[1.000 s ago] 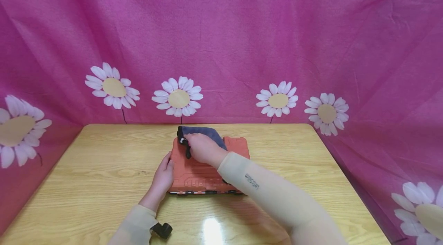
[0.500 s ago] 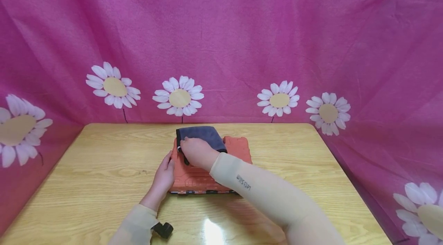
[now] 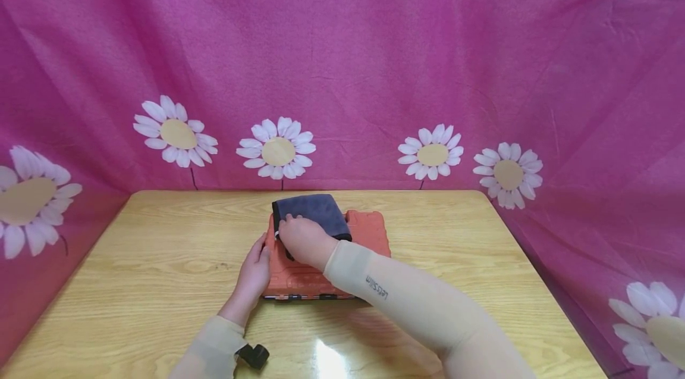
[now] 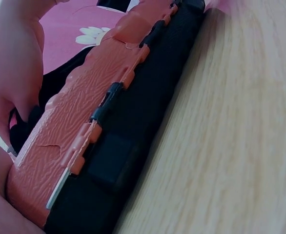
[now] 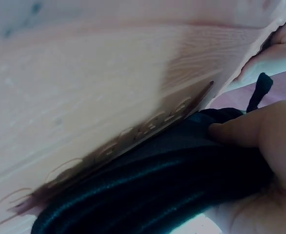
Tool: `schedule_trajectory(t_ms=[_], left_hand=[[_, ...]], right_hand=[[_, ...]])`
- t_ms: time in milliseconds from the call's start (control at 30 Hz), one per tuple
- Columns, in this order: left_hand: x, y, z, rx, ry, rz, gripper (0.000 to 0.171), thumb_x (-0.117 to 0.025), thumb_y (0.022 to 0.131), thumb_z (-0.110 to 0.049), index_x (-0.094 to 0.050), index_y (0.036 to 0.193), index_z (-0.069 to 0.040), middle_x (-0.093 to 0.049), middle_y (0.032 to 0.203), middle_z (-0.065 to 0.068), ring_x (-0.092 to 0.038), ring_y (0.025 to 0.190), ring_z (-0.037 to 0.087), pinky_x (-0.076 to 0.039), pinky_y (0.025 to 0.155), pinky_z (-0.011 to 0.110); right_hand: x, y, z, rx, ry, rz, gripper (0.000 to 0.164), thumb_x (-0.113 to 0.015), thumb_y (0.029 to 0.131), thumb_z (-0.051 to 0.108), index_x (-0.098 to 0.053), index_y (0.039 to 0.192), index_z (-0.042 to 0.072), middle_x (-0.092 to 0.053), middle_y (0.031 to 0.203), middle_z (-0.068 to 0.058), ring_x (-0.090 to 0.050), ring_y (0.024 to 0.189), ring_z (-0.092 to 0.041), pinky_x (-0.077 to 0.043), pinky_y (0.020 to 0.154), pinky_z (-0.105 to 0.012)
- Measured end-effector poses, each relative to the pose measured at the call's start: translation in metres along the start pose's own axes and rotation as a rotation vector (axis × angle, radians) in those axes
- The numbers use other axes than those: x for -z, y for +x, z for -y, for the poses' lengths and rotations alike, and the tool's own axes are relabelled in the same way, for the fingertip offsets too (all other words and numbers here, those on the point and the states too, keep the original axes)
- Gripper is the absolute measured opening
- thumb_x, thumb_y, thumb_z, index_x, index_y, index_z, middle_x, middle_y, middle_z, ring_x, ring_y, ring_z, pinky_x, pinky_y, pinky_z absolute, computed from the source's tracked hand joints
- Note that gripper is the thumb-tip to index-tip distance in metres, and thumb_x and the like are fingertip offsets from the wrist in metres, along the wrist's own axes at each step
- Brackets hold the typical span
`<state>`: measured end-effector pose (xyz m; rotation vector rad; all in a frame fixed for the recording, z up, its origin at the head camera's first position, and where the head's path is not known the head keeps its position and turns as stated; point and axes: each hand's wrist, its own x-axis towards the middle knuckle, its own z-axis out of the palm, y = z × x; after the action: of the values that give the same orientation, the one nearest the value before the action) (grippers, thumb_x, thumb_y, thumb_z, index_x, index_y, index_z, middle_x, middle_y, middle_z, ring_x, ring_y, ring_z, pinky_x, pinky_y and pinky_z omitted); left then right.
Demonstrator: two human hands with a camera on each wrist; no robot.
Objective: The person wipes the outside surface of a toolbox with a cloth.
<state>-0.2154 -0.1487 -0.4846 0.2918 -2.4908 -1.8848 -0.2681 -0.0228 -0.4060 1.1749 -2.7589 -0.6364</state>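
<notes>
On the table lies an orange tool case (image 3: pixel 370 229), with a black lower half (image 4: pixel 128 131) and hinge pieces along its near side. My left hand (image 3: pixel 253 272) holds the case's left side, its thumb at the top edge. A folded dark blue-grey cloth (image 3: pixel 316 206) with black trim covers the far left part of the lid. My right hand (image 3: pixel 307 242) pinches the cloth near its front left corner, thumb on top in the right wrist view. A black loop (image 5: pixel 261 90) sticks up from the cloth beside that hand. The right fingertips are partly hidden.
The case stands mid-way on a pale wooden table (image 3: pixel 176 260). Behind it hangs a pink curtain (image 3: pixel 342 69) with printed daisies, which also runs along both sides. A black wrist-camera mount (image 3: pixel 253 356) juts from the left forearm.
The right hand has come slightly nearer and to the left, over the cloth's front left corner. The cloth lies flatter and reaches further forward on the lid. The left hand stays put.
</notes>
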Motion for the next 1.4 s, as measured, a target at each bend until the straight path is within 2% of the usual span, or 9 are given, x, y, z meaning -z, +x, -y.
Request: schedule_trajectory(t_ms=[600,833,1000,1233,1400], left_hand=[[-0.001,0.001,0.000,0.003,-0.004,-0.014,0.052,-0.029,0.113,-0.017,-0.024,0.162,0.001,-0.028,0.165,0.029,-0.022,0.154,0.047,-0.021,0.126,0.061],[-0.001,0.002,0.000,0.001,-0.037,-0.009,0.053,-0.028,0.113,-0.018,-0.023,0.162,0.001,-0.028,0.165,0.029,-0.024,0.154,0.046,-0.022,0.125,0.061],[-0.001,0.003,0.001,0.015,-0.045,-0.001,0.054,-0.028,0.113,-0.020,-0.022,0.163,0.000,-0.028,0.165,0.029,-0.023,0.154,0.046,-0.022,0.125,0.061],[0.000,0.003,0.000,0.029,-0.029,-0.001,0.054,-0.028,0.113,-0.020,-0.022,0.163,-0.002,-0.026,0.166,0.028,-0.021,0.155,0.045,-0.020,0.126,0.061],[-0.001,0.003,0.000,0.028,-0.023,-0.010,0.053,-0.028,0.113,-0.020,-0.023,0.163,-0.001,-0.027,0.165,0.028,-0.022,0.154,0.046,-0.021,0.126,0.061]], right_hand=[[-0.001,-0.020,0.014,-0.014,-0.044,0.002,0.044,-0.057,0.107,0.026,-0.057,0.147,0.008,-0.063,0.144,-0.007,-0.068,0.123,-0.016,-0.059,0.094,-0.024],[0.001,-0.030,0.020,0.012,-0.124,-0.009,0.044,-0.057,0.107,0.027,-0.058,0.146,0.008,-0.065,0.142,-0.004,-0.063,0.129,-0.012,-0.053,0.105,-0.023],[0.002,-0.036,0.024,0.011,-0.092,-0.015,0.045,-0.060,0.105,0.028,-0.058,0.146,0.008,-0.065,0.142,-0.006,-0.068,0.123,-0.013,-0.057,0.097,-0.023],[0.004,-0.047,0.032,0.047,-0.177,-0.050,0.042,-0.057,0.106,0.030,-0.062,0.142,0.009,-0.069,0.137,-0.004,-0.069,0.120,-0.010,-0.056,0.099,-0.023],[0.006,-0.057,0.039,0.046,-0.185,-0.077,0.039,-0.056,0.107,0.028,-0.064,0.140,0.010,-0.070,0.134,-0.004,-0.070,0.116,-0.010,-0.057,0.097,-0.023]])
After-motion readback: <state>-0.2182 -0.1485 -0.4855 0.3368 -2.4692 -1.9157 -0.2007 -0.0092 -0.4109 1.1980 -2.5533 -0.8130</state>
